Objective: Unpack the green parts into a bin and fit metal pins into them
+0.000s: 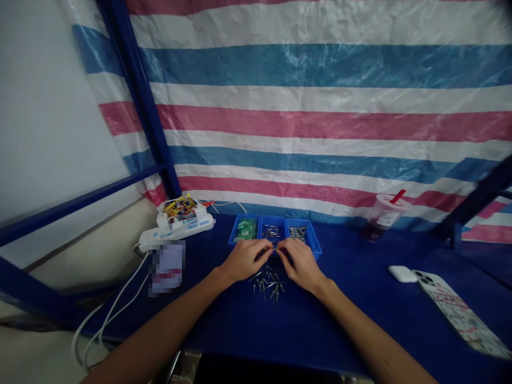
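My left hand (248, 259) and my right hand (301, 262) meet just in front of the blue divided tray (316, 249), fingertips pinched close together. Between them a small thin metal piece (274, 249) shows, gripped from both sides; its exact kind is too small to tell. Below the hands, a loose pile of slim metal pin-like pieces (269, 284) lies on the blue tabletop. Green pieces (246, 229) fill the tray's left compartment. Thin metal parts (271, 232) lie in the middle one, and grey cylindrical pieces (297, 233) in the right one.
At left stand a white power strip (188, 230) with cables and a container of yellow-wrapped packets (181, 207), with a blurred packet (168, 268) nearby. On the right are a cup with a red straw (384, 213), a white earbud case (402, 274) and a phone (460, 312).
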`<state>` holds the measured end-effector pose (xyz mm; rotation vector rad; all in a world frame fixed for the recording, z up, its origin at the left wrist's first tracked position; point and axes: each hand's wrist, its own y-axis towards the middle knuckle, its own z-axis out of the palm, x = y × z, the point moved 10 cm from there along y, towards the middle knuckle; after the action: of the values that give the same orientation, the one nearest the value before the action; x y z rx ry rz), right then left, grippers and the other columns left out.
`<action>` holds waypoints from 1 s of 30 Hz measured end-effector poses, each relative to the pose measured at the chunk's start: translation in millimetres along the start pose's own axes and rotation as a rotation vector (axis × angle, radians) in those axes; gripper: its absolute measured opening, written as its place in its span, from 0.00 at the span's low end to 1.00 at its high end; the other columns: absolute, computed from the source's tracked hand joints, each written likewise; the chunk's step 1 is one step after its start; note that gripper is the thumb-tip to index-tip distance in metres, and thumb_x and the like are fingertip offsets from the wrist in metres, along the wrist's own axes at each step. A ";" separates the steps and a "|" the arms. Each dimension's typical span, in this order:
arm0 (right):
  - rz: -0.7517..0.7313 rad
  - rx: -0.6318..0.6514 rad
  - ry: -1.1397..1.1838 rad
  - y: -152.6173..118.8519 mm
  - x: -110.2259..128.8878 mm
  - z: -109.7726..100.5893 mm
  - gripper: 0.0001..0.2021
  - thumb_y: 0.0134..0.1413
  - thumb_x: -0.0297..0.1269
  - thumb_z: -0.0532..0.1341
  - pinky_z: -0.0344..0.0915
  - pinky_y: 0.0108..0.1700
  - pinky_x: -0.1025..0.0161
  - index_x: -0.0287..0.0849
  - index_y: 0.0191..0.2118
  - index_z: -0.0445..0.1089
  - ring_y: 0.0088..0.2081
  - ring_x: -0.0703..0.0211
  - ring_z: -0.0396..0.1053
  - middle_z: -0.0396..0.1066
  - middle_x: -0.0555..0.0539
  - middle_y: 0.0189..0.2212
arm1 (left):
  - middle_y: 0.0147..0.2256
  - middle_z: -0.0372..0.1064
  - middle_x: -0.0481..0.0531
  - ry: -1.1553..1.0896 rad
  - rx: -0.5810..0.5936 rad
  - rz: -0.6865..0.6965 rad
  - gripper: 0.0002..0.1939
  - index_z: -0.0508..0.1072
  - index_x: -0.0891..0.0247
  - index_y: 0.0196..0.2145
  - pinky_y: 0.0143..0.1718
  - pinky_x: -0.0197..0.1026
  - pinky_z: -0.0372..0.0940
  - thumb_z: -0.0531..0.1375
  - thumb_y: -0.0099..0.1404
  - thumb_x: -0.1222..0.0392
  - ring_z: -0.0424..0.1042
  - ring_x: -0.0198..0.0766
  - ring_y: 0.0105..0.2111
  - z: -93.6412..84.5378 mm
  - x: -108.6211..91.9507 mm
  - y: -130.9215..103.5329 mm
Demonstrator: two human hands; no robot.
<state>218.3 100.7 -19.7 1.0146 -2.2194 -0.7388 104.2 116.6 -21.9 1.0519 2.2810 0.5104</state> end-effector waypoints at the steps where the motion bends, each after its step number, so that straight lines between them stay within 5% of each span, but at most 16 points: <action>1: 0.001 0.001 -0.004 0.1 0.2 0.0 0.05 0.70 0.30 0.54 0.64 0.42 0.56 0.43 0.44 0.67 0.37 0.54 0.70 0.73 0.45 0.37 | 0.32 0.73 0.48 -0.002 0.001 -0.002 0.07 0.72 0.63 0.42 0.32 0.36 0.63 0.55 0.74 0.60 0.72 0.34 0.29 0.4 0.3 0.1; 21: 0.042 0.047 0.050 -3.5 -2.1 2.6 0.06 0.70 0.29 0.53 0.63 0.42 0.54 0.44 0.44 0.67 0.38 0.54 0.71 0.74 0.45 0.37 | 0.35 0.76 0.51 0.061 0.015 0.074 0.08 0.73 0.63 0.42 0.38 0.39 0.69 0.54 0.75 0.62 0.76 0.36 0.33 8.2 -7.3 -3.9; 30: 0.043 0.054 0.060 -0.6 1.3 3.9 0.07 0.68 0.27 0.53 0.63 0.41 0.54 0.43 0.45 0.67 0.36 0.54 0.70 0.74 0.45 0.36 | 0.30 0.76 0.49 0.107 -0.103 0.139 0.05 0.72 0.62 0.43 0.38 0.40 0.69 0.56 0.72 0.64 0.76 0.37 0.30 -0.8 -12.3 -7.3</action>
<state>215.2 100.2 -22.4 0.9993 -2.2122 -0.6250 106.1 102.4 -21.2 1.1618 2.2571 0.7492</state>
